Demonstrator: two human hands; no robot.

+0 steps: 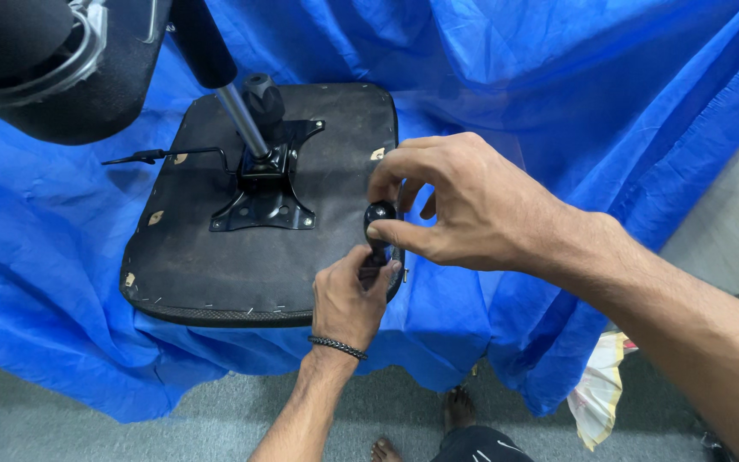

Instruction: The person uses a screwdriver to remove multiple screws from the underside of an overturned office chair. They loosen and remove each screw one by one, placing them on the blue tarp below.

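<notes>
An upturned black chair seat (pixel 215 265) lies on a blue sheet (pixel 558 94). A black metal plate (pixel 265 201) with a silver gas column (pixel 243 120) and a black knob (pixel 263 98) is fixed to its underside. My right hand (pixel 464 205) pinches the rounded black handle of a tool (pixel 379 216) between thumb and fingers, at the seat's right front edge. Just below, my left hand (pixel 351 295) grips the tool's lower part against the seat edge. A dark braided band circles my left wrist.
A thin black lever (pixel 156 155) sticks out left of the plate. The chair's black base (pixel 53 68) fills the upper left corner. Grey floor lies below, with my bare feet (pixel 459 411) and a crumpled white and yellow bag (pixel 600 389) at lower right.
</notes>
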